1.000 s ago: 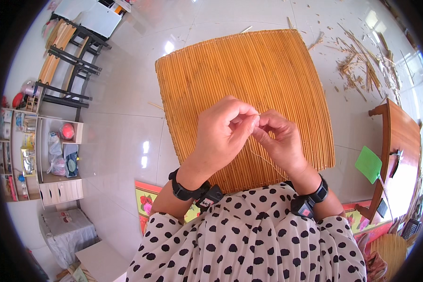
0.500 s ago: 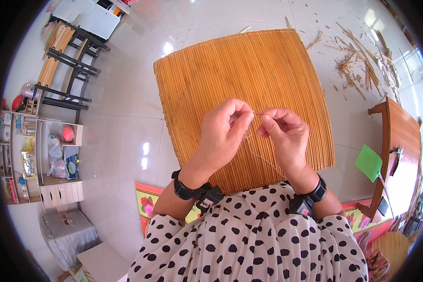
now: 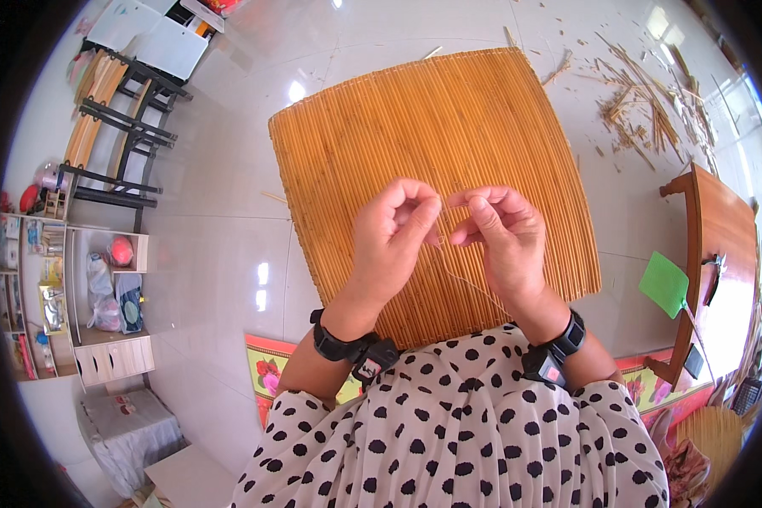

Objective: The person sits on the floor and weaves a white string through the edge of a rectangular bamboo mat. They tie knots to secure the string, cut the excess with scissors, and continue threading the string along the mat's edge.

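A large mat of thin brown reed or bamboo strips [image 3: 423, 118], with pale stitching along its far edge, lies before me and reaches to my lap. Over its middle, my left hand [image 3: 398, 233] is closed in a pinch on a fine pale thread [image 3: 461, 278]. The thread hangs below the fingers and trails toward my lap. Close beside it, my right hand [image 3: 504, 233] is also closed, thumb pressed to the index finger. Whatever lies in that pinch is too fine to make out. The fingertips of both hands nearly meet.
Loose strips and scraps [image 3: 643, 110] litter the tiled floor at far right. A low wooden table [image 3: 720, 229] stands at right, with a green fly swatter [image 3: 665, 284] beside it. Shelves [image 3: 110, 339] and black-framed folded furniture [image 3: 127, 127] line the left.
Both hands have shifted slightly left, and their fingertips have come closer together. The thin line that showed between them is now hardly visible. The whole view has shifted a little.
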Demonstrator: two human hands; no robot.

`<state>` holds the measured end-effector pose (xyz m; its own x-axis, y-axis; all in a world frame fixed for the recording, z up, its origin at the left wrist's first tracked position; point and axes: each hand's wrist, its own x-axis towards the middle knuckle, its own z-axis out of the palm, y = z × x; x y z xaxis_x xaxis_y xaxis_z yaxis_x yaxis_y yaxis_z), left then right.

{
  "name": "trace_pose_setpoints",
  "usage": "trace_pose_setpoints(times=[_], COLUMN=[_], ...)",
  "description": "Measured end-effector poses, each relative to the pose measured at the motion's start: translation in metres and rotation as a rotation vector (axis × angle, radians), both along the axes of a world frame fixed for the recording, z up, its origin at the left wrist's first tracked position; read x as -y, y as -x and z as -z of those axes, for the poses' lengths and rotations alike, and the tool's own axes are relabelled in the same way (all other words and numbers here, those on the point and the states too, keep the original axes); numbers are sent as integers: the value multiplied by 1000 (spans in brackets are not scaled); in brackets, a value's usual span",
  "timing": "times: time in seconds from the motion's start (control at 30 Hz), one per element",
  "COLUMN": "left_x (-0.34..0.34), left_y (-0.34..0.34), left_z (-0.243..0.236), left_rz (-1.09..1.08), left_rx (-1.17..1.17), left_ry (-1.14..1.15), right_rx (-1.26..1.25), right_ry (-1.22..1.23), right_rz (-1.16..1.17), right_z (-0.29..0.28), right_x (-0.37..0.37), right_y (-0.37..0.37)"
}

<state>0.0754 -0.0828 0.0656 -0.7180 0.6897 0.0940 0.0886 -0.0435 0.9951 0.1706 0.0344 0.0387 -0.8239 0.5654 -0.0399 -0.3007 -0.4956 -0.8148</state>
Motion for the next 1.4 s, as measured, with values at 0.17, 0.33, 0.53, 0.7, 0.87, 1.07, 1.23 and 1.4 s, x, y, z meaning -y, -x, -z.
trace_pose_setpoints(times=[0.17, 0.33, 0.53, 0.7, 0.87, 1.07, 1.23, 1.4], left_x=[3, 4, 7, 6, 7, 7, 7, 3], left_y=[7, 7, 11, 11, 10, 8, 5, 0], left_z=[-7, -15, -14, -14, -12, -4, -2, -4], left_rz=[-12, 105, 139, 172, 187, 264, 248, 180], left_rx=[-205, -137, 6, 23, 135, 308, 356, 207], left_ry=[-7, 56, 67, 75, 85, 71, 75, 101], right_rx=[131, 37, 36, 88, 63, -36, 128, 185], right_ry=[-285, -636, -684, -763, -576, -557, -767, -795], right_rz=[-149, -121, -160, -188, 16, 63, 70, 44], right_z=[2, 8, 4, 3, 17, 11, 8, 8], right_x=[1, 1, 0, -4, -1, -1, -3, -1], right_y=[-5, -1, -1, -3, -1, 1, -1, 0])
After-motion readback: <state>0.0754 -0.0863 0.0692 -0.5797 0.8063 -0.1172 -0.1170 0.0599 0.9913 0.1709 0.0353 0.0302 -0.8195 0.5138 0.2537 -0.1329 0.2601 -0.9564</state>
